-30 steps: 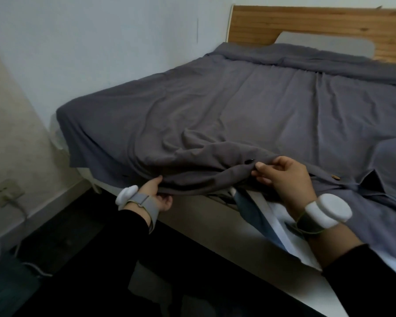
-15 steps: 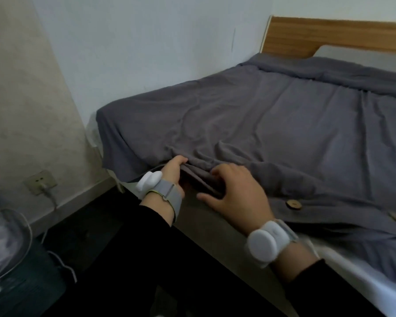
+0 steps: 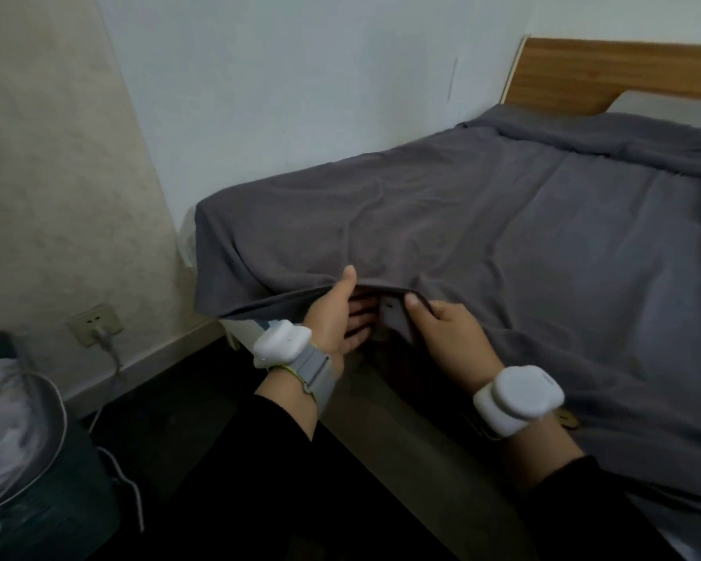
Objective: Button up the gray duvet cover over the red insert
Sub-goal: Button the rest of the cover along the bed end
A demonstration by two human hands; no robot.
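Newly lifted, the gray duvet cover [image 3: 482, 236] is pinched by the left hand [image 3: 334, 317] and right hand [image 3: 452, 338].

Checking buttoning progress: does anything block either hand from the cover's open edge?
Nothing visible does. The left hand and right hand both grip the cover at its open edge.

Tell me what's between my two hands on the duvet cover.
Head view: only the gray duvet cover itself, its open edge. The left hand holds up the top layer; the right hand pinches a flap with what looks like a buttonhole.
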